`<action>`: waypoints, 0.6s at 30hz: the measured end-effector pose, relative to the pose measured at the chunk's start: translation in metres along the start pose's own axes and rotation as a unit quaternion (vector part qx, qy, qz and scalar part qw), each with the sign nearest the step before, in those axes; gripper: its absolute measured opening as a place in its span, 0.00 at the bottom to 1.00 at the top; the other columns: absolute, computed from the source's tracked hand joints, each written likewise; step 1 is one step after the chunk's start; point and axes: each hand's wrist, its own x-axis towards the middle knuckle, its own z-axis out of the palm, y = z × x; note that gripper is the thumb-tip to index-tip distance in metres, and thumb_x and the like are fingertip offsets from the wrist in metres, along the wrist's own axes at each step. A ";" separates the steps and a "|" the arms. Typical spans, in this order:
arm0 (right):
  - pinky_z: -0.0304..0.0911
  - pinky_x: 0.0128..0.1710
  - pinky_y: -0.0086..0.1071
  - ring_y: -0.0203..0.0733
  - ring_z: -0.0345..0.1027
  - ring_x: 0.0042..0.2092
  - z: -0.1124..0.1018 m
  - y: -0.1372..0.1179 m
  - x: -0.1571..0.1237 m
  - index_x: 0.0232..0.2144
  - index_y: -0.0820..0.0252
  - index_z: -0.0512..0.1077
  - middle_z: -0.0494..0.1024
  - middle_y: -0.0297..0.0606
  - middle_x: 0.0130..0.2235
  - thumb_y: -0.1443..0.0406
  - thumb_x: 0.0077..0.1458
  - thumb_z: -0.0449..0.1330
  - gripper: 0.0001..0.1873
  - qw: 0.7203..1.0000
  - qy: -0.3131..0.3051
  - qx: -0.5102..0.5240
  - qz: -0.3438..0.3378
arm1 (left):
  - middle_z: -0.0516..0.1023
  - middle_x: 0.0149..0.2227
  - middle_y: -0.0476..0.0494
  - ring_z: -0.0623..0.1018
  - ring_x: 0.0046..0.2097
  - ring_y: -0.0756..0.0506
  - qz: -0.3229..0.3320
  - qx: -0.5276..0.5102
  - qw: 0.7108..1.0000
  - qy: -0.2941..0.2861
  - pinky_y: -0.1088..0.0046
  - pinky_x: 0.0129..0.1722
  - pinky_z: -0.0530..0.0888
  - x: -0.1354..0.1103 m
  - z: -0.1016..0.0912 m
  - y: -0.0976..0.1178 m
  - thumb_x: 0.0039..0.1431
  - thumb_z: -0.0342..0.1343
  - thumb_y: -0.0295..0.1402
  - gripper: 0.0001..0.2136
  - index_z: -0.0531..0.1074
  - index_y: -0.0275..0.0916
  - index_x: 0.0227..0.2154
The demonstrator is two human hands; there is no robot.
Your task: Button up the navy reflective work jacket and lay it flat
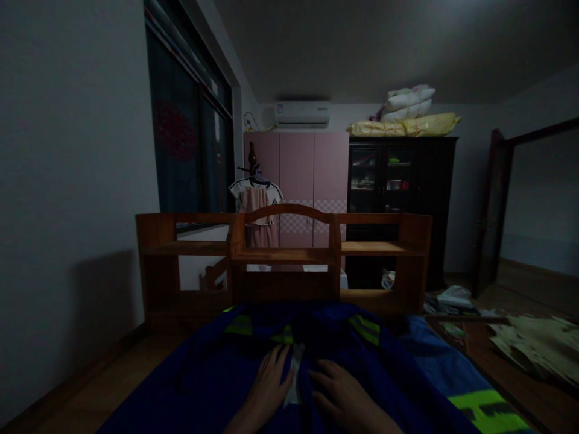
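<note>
A dark blue garment (217, 367) with yellow-green strips, like a work jacket, lies spread out in front of me. My left hand (270, 381) rests on it with its fingers stretched forward, close beside a pale grey-white strip (295, 374) that shows down the garment's middle. On the other side of that strip, my right hand (338, 389) lies on the blue cloth, fingers apart and slightly bent. Neither hand visibly grips anything. The dim light hides the details of the cloth under the fingers.
Just beyond the garment stands a wooden headboard (284, 256) with open shelves. At right lie another blue garment (441, 352) with a yellow-green band and a pile of pale sheets (538, 343). A wall (67, 211) is at left; farther back are a pink wardrobe (296, 163) and dark cabinet (434, 199).
</note>
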 end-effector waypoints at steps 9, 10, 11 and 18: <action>0.47 0.59 0.41 0.49 0.51 0.60 -0.001 0.000 -0.001 0.58 0.52 0.60 0.58 0.41 0.60 0.51 0.59 0.46 0.27 1.000 -0.002 0.011 0.004 | 0.56 0.61 0.43 0.57 0.61 0.43 0.013 0.004 1.000 0.008 0.63 0.60 0.55 0.001 0.000 -0.002 0.61 0.39 0.44 0.25 0.54 0.43 0.60; 0.47 0.59 0.41 0.49 0.51 0.60 -0.001 -0.001 -0.001 0.58 0.53 0.59 0.57 0.42 0.60 0.51 0.59 0.47 0.28 1.000 -0.002 0.016 0.003 | 0.56 0.61 0.43 0.57 0.61 0.43 0.015 0.005 1.000 0.007 0.63 0.60 0.56 0.002 0.000 -0.002 0.61 0.39 0.44 0.25 0.54 0.43 0.60; 0.48 0.59 0.40 0.49 0.50 0.60 -0.002 -0.002 -0.001 0.59 0.53 0.58 0.57 0.42 0.60 0.50 0.58 0.48 0.29 1.000 -0.003 0.026 0.001 | 0.56 0.61 0.43 0.57 0.61 0.43 0.015 0.006 1.000 0.006 0.63 0.60 0.56 0.002 0.000 -0.003 0.61 0.39 0.44 0.25 0.54 0.43 0.60; 0.45 0.59 0.51 0.53 0.52 0.60 0.012 -0.052 -0.010 0.58 0.48 0.58 0.60 0.42 0.59 0.49 0.59 0.46 0.27 0.995 -0.066 0.062 -0.034 | 0.57 0.61 0.43 0.58 0.61 0.42 0.021 0.025 0.999 -0.010 0.60 0.60 0.56 0.004 -0.001 -0.006 0.61 0.36 0.48 0.26 0.55 0.44 0.59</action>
